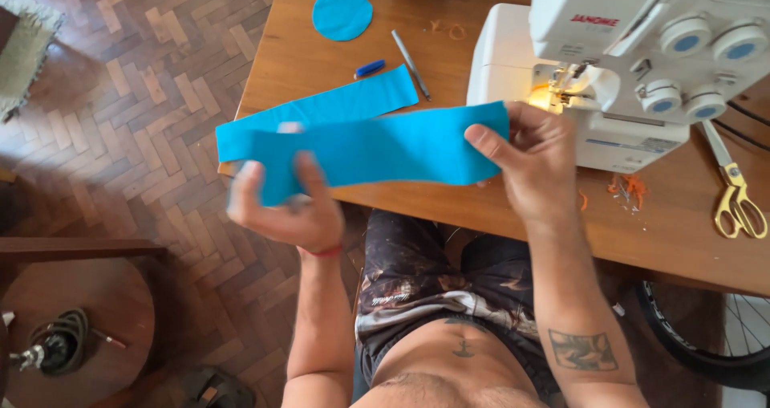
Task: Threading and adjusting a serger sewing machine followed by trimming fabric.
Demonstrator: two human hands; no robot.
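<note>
Left hand (281, 207) grips the left end of a blue strip (377, 150), palm toward the camera, fingers curled over the cloth and thumb up behind it, a red band at the wrist. It hangs just off the table edge (241, 95), over open parquet floor (128, 135) to its left. A second strip (337, 107) lies behind the held one, its left end reaching the same edge. Beyond it on the table are blue circles (342, 13), a small blue tool (370, 69) and a pen (411, 63).

Right hand (533, 163) pinches the strip's right end, thumb on top, forearm rising from below. That end sits just beside the needle area of the white machine (634, 47). Right of the machine, gold scissors (736, 199) lie near the table's front edge, and orange thread scraps (630, 190) lie between.
</note>
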